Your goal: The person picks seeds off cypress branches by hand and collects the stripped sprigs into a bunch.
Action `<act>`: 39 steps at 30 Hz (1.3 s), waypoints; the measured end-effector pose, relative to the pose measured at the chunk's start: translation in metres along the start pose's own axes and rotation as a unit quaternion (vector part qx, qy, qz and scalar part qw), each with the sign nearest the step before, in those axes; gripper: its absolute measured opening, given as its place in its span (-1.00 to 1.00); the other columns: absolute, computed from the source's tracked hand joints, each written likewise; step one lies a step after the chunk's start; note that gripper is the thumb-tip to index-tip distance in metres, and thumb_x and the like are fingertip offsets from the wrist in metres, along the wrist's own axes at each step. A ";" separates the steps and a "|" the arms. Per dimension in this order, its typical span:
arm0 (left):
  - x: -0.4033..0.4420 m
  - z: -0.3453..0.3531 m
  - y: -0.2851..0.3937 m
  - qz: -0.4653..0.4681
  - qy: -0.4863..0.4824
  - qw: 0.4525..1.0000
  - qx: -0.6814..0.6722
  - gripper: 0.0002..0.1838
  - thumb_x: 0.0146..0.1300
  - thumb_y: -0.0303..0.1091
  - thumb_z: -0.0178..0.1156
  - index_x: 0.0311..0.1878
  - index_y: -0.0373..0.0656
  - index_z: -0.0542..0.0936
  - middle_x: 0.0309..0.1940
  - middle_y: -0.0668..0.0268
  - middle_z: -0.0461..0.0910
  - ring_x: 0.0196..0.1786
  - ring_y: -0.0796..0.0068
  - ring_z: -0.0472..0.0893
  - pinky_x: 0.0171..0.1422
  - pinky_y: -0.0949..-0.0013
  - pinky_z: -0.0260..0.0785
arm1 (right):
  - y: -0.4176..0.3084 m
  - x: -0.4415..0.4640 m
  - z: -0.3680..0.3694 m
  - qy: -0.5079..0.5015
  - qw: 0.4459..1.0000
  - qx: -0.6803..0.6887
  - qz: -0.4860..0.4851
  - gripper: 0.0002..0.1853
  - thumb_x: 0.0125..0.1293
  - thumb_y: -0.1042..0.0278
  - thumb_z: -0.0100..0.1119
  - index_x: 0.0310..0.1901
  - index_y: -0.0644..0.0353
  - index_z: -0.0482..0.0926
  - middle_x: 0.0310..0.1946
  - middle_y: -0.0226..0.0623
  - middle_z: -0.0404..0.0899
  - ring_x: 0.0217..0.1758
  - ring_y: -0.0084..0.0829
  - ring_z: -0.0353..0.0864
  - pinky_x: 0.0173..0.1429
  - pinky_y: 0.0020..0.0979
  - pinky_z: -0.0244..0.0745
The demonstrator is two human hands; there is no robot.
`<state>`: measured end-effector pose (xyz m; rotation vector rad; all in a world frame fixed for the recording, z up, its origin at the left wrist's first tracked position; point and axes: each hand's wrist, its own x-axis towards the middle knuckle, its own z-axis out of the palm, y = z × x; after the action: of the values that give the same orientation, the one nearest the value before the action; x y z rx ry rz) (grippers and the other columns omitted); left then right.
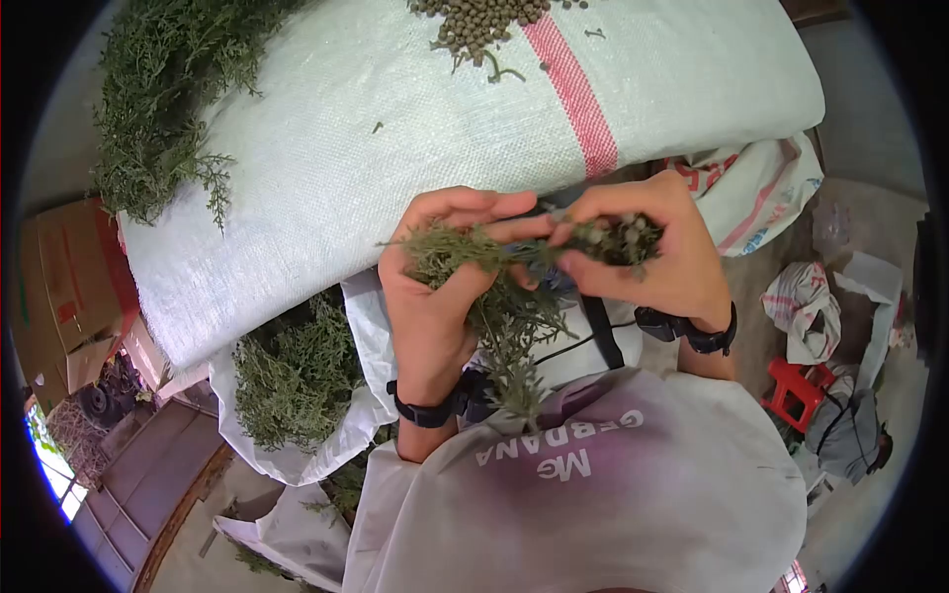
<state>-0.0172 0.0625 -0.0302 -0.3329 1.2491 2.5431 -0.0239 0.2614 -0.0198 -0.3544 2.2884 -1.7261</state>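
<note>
I am gripping a green sprig (524, 321) right in front of my chest, its leafy end drooping toward my shirt (633, 484). My left hand (430, 287) is closing round the foliage, thumb and fingers pressing on it, while my right hand (647, 237) is curling over a small dark clump of round pods (633, 242) — a little blurred — with thumb and fingertips pinching near the sprig. I seem to be stripping the pods off the greenery, and by my reckoning this sprig is only partly picked. The next move is calling for a steady left hold and a short pinching pull from the right, without crushing the pods.

Just beyond my hands, a large woven sack (336, 128) is spreading out as a work surface, and past them at its far side a heap of loose pods (484, 25) is sitting by the red stripe (573, 94). Farther out to the left of my hands, a pile of sprigs (168, 99) is lying on the sack; nearer, beside my left forearm, an open white bag (371, 336) is holding more greenery (297, 381). Well off to the right, a red stool (796, 390) is standing on the floor.
</note>
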 end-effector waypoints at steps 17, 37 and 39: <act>0.012 -0.001 -0.010 0.028 0.019 0.998 0.047 -0.79 0.38 -0.47 0.21 0.01 -0.35 0.61 -0.07 0.14 0.61 -0.59 0.54 0.52 -0.47 0.50 0.36 | 0.010 -0.019 -0.024 -0.019 0.975 0.129 0.178 -0.95 0.19 0.56 0.35 -0.34 0.33 0.66 -0.50 -0.45 0.62 -0.45 -0.74 0.48 -0.39 -0.61 0.28; 0.017 -0.010 -0.012 0.095 0.041 0.994 0.033 -0.82 0.38 -0.56 0.13 0.00 -0.38 0.51 0.04 -0.12 0.62 -0.57 0.55 0.53 -0.41 0.51 0.39 | -0.007 0.003 -0.027 -0.038 0.983 0.040 0.175 -0.87 0.20 0.48 0.41 -0.32 0.31 0.63 -0.55 -0.53 0.54 -0.46 -0.75 0.41 -0.38 -0.57 0.25; 0.017 -0.007 -0.012 0.090 0.051 0.994 0.023 -0.86 0.38 -0.56 0.13 -0.05 -0.37 0.51 0.00 -0.07 0.63 -0.55 0.54 0.54 -0.41 0.50 0.40 | -0.010 0.005 -0.027 -0.056 0.987 -0.003 0.149 -0.87 0.19 0.48 0.40 -0.31 0.31 0.64 -0.53 -0.52 0.56 -0.47 -0.74 0.41 -0.38 -0.57 0.25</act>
<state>-0.0279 0.0667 -0.0486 -0.3597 1.4333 2.6714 -0.0377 0.2818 -0.0034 -0.0984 2.1406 -1.5119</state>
